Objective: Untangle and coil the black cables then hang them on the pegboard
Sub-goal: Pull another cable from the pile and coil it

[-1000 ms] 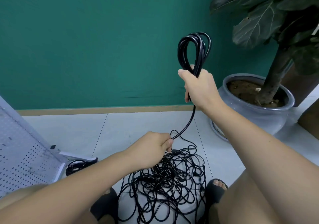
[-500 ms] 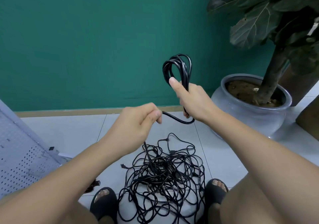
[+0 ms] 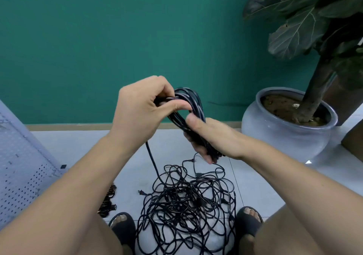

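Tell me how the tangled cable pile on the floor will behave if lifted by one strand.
Probably floppy: the tangled pile lies in loose, thin loops sagging on the floor. It will likely come up as one snagged clump, since strands cross everywhere. The coil in the right hand forms tidy loops, so bends probably hold.

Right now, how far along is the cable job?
Early. Done: several loops form a black cable coil in the grip of the right hand. In hand: the left hand holds another loop against it, a loose black strand trailing down. Left: the large tangled black cable pile below; no cable shows on the visible part of the white perforated pegboard.
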The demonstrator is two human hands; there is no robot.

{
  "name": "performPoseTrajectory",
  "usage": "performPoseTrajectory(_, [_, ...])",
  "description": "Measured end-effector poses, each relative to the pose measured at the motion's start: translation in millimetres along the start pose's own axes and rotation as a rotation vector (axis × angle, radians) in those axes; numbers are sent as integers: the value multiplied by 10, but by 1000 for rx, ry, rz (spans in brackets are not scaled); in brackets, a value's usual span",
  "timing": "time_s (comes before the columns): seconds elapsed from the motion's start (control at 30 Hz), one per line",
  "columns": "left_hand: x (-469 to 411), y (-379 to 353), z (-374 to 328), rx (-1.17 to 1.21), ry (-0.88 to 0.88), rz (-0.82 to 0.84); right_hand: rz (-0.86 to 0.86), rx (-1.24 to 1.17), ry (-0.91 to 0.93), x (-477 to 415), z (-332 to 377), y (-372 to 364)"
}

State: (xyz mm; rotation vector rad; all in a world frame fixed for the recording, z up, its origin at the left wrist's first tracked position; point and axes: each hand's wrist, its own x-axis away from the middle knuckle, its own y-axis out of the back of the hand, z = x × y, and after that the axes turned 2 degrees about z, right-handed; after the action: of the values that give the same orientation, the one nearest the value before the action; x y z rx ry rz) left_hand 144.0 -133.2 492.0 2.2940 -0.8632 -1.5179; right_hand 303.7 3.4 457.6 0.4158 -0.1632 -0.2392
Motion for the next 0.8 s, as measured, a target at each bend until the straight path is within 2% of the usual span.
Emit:
performPoseTrajectory(0.17, [-28,-37,94,88,100,79,47,103,-17,24,-15,-79])
performPoseTrajectory(0.27, [-24,-89,108,168,221,42,36,90,1,10,10,-105])
performPoseTrajectory(0.37, [1,-159,125,321,444,18,9,79,39,4,26,-152])
performPoseTrajectory(0.47, [41,-216,101,563,639,139,-92,138,92,-26,29,-202])
performPoseTrajectory(0.53, [54,-237,69,562,648,156,-141,162,112,-80,29,-226])
performPoseTrajectory(0.8, [12,-286,45,660,707,11,-149,124,82,-328,57,-335])
